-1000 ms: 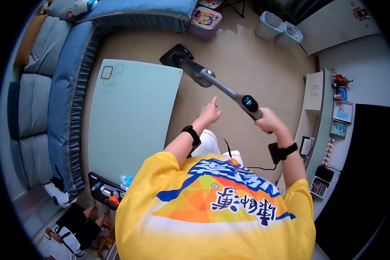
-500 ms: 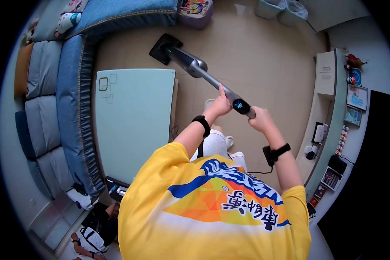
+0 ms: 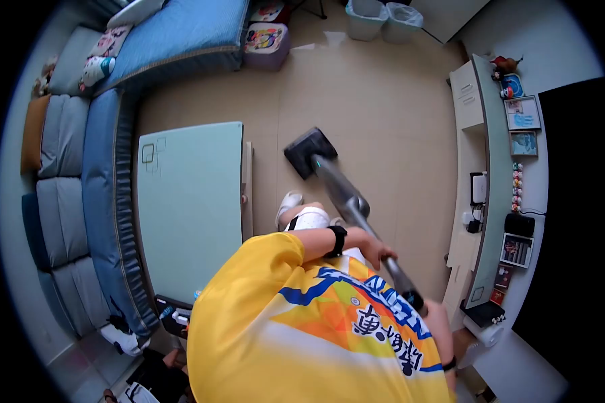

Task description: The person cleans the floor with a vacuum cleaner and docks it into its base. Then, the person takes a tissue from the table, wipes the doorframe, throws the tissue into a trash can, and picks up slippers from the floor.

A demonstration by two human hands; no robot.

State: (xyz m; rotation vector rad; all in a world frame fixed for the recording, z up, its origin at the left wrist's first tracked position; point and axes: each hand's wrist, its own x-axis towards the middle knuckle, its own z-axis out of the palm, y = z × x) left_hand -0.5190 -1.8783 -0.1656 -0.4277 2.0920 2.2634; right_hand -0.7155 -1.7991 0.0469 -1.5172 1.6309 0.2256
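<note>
A grey stick vacuum cleaner (image 3: 345, 189) slants across the floor, its dark floor head (image 3: 310, 153) lying flat on the tiles ahead of my feet. My left hand (image 3: 373, 248) is closed around the middle of its tube. At the upper end, beside the dark round display, my right hand (image 3: 435, 317) is closed on the handle; the yellow shirt hides part of it. Both wrists wear black bands. A white shoe (image 3: 289, 201) shows on the floor just below the head.
A pale green table (image 3: 191, 201) stands at the left, with a blue sofa (image 3: 101, 201) beyond it. A long cabinet (image 3: 487, 161) runs along the right. Bins (image 3: 366, 20) and a purple stool (image 3: 267, 55) are at the far side. Another person (image 3: 158, 376) is at lower left.
The vacuum cleaner has been drawn back towards my body, its head now nearer my feet and further right of the table. Both hands have moved back with it.
</note>
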